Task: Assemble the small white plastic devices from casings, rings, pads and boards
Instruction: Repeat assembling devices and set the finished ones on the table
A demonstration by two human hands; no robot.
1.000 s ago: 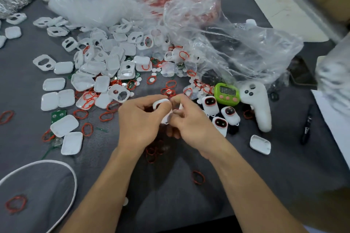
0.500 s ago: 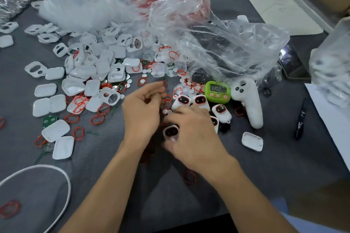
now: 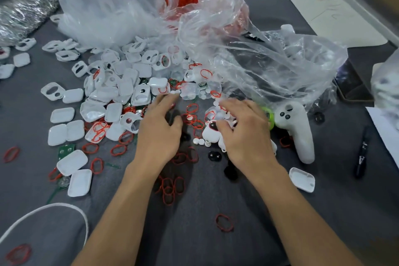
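both hands are working low over the desk (image 3: 323,211), fingers apart, gripping nothing. the left hand (image 3: 159,136) is reaching toward the white casings (image 3: 121,93), and the right hand (image 3: 248,134) is spreading over the finished devices (image 3: 212,130). a careless sweep is risking scattering the loose round pads (image 3: 199,141) and red rings (image 3: 192,108). at least two finished devices and one controller (image 3: 298,127) are showing; the casings and rings are too many to count.

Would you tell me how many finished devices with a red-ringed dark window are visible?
1 clearly: the finished device lies by the thumb of the right hand, beside loose red rings. More may be hidden under that hand.
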